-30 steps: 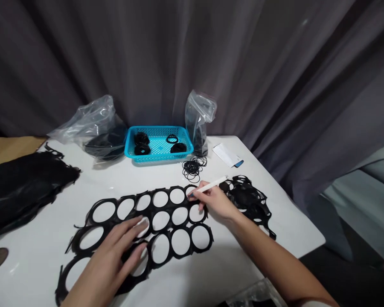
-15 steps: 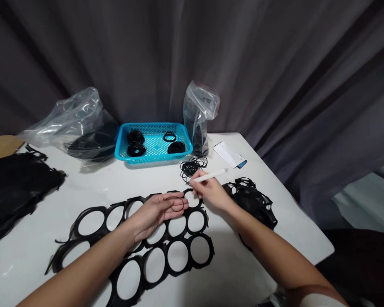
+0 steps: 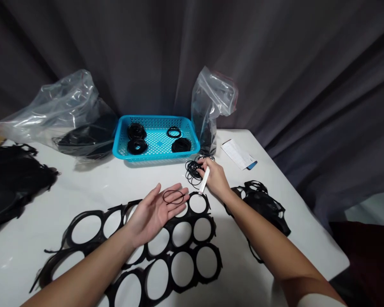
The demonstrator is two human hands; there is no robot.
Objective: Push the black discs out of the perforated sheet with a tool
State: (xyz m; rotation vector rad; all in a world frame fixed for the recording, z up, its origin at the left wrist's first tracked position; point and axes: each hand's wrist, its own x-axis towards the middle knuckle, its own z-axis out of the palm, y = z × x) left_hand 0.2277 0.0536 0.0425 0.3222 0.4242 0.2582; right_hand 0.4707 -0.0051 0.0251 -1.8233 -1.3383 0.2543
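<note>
My left hand (image 3: 156,213) is palm up with its fingers stretched out. Across its fingers lies one thin black ring (image 3: 173,203), not gripped. At the small heap of thin black rings (image 3: 193,171), my right hand (image 3: 213,175) has its thumb and fingertips on the near strands. That same hand keeps hold of a slim white pen-shaped tool (image 3: 204,181), which slants down toward me. Whether a ring is pinched in the fingertips cannot be made out. Beneath the left hand and forearm spreads a black sheet with round cut-outs (image 3: 194,263), partly hidden by them.
A blue basket (image 3: 156,158) holds several bundles of black rings. Clear plastic bags (image 3: 70,102) (image 3: 208,102) with black contents flank it. Black scraps (image 3: 262,204) lie right, a dark pile (image 3: 16,183) left. A white paper (image 3: 238,153) lies near the table's right edge.
My right hand has moved up to the heap of rings, and the white tool has swung to point toward me. My left thumb has lifted off the ring and the palm has spread flat.
</note>
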